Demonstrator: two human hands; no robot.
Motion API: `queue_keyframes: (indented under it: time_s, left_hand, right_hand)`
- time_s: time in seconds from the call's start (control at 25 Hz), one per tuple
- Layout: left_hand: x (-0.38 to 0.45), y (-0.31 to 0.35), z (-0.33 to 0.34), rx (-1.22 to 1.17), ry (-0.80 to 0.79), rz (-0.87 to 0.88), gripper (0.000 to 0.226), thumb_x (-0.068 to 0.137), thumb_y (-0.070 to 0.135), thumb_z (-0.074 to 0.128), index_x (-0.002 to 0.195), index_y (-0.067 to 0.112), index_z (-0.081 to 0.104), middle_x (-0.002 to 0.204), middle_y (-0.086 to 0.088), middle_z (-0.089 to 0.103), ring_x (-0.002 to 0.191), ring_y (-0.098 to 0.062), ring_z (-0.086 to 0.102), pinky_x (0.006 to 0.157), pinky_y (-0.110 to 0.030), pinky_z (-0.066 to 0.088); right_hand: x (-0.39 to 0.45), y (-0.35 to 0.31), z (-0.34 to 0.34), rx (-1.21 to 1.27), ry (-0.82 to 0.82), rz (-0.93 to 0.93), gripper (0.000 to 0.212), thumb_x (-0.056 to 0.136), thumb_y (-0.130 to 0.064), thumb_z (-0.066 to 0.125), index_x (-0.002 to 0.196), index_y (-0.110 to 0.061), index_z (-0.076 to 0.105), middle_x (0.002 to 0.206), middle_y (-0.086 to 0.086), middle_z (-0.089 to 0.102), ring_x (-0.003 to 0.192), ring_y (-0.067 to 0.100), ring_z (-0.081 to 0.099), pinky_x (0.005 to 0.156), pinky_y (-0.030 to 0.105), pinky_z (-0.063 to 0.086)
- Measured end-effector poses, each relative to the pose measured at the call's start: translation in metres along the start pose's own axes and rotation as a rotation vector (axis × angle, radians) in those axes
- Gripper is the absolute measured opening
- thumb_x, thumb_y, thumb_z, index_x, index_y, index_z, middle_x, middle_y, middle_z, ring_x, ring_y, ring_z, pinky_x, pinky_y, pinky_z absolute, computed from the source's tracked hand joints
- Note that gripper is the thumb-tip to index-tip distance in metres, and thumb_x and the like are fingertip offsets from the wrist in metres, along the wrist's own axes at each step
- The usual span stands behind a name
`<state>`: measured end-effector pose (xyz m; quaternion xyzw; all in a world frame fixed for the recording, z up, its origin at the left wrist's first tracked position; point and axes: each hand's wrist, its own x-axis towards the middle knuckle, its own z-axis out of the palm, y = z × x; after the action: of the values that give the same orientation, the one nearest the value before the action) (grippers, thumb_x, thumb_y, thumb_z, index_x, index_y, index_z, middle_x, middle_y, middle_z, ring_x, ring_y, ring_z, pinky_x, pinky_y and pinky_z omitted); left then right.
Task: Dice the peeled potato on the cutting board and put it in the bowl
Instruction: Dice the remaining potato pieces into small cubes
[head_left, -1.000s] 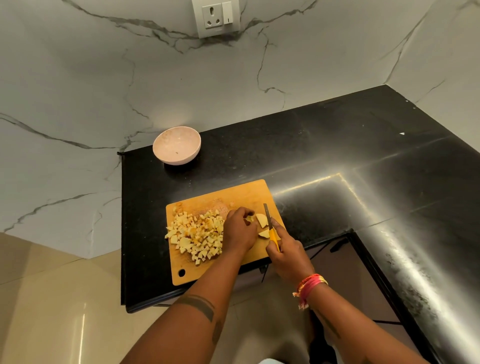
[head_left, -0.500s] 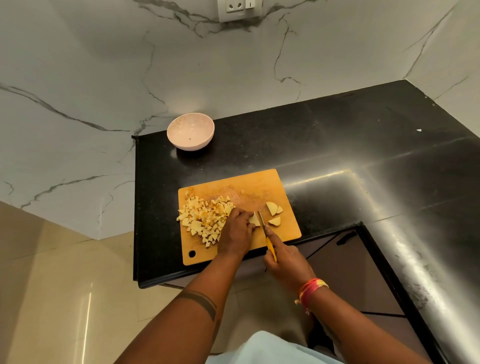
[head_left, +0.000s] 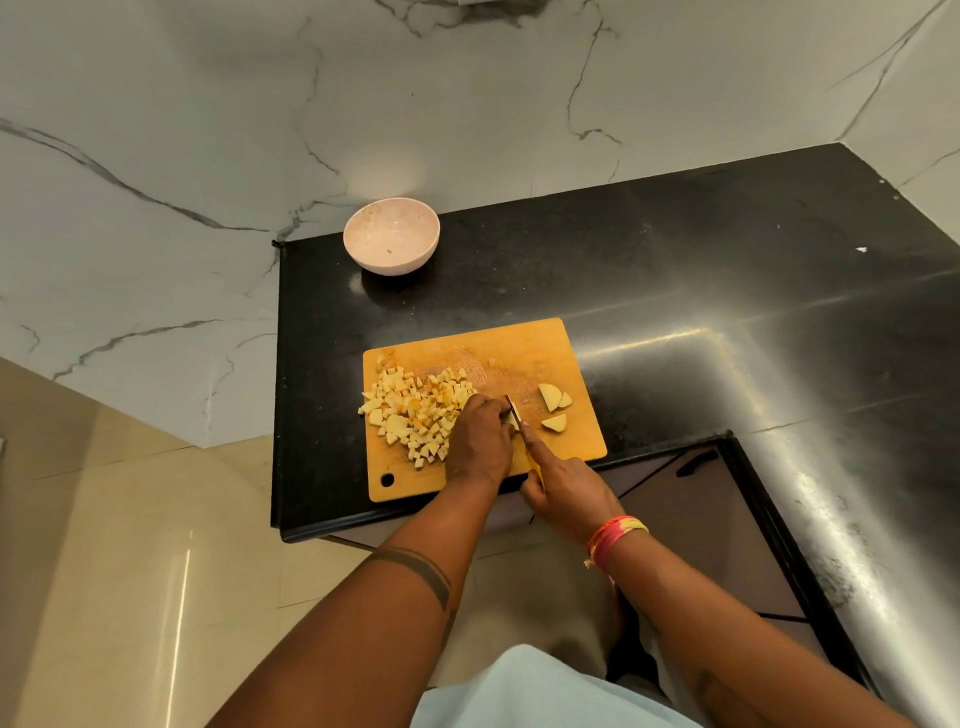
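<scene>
From the head view, on the rectangular orange wooden cutting board (head_left: 524, 343) our left hand (head_left: 480, 441) curls over a potato piece while our right hand (head_left: 566, 488) grips the yellow-handled knife (head_left: 514, 413), diced pale potato cubes (head_left: 415, 415) heaped left, the round pink bowl (head_left: 390, 236) well apart on the black desk (head_left: 675, 270).

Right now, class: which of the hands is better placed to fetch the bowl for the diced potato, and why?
Left. The left hand sits beside the dice pile, on the bowl's side. The right hand grips the knife, so it isn't free.
</scene>
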<state>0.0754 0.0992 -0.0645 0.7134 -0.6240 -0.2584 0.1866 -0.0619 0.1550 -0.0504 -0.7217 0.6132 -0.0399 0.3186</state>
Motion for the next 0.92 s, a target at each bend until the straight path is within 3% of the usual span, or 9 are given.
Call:
queue_keyframes:
  time_s: [0.28, 0.48, 0.68, 0.92]
  left_hand:
    - [0.003, 0.001, -0.001, 0.015, -0.015, -0.017, 0.030, 0.093, 0.014, 0.068, 0.123, 0.012, 0.069, 0.122, -0.001, 0.059, 0.108, -0.021, 0.061, 0.092, -0.031, 0.051]
    - [-0.003, -0.002, 0.000, 0.017, 0.025, -0.005, 0.022, 0.093, 0.014, 0.069, 0.114, 0.013, 0.073, 0.114, -0.001, 0.062, 0.103, -0.021, 0.062, 0.085, -0.029, 0.052]
    - [-0.007, -0.002, -0.002, 0.004, 0.078, -0.022, 0.016, 0.093, 0.015, 0.068, 0.107, 0.014, 0.075, 0.110, 0.000, 0.067, 0.098, -0.019, 0.063, 0.076, -0.022, 0.042]
    - [-0.004, -0.001, 0.000, 0.018, 0.101, -0.058, 0.014, 0.093, 0.014, 0.066, 0.104, 0.016, 0.075, 0.108, -0.001, 0.068, 0.097, -0.022, 0.064, 0.076, -0.029, 0.049]
  right_hand:
    - [-0.045, 0.017, 0.016, -0.011, -0.010, 0.009, 0.076, 0.099, -0.031, 0.042, 0.159, -0.039, -0.004, 0.068, 0.003, 0.061, 0.055, 0.017, 0.055, 0.054, 0.040, 0.049]
    - [-0.054, 0.017, 0.018, 0.013, 0.011, -0.013, 0.076, 0.098, -0.029, 0.043, 0.161, -0.035, 0.000, 0.065, 0.000, 0.058, 0.052, 0.015, 0.053, 0.051, 0.040, 0.046]
    - [-0.043, 0.017, 0.010, 0.032, 0.074, -0.012, 0.076, 0.097, -0.027, 0.046, 0.161, -0.035, 0.005, 0.062, 0.003, 0.057, 0.053, 0.021, 0.053, 0.051, 0.043, 0.045]
    - [-0.004, 0.002, 0.001, 0.055, 0.003, -0.032, 0.074, 0.096, -0.028, 0.046, 0.159, -0.040, 0.009, 0.068, 0.006, 0.055, 0.060, 0.024, 0.053, 0.056, 0.039, 0.044]
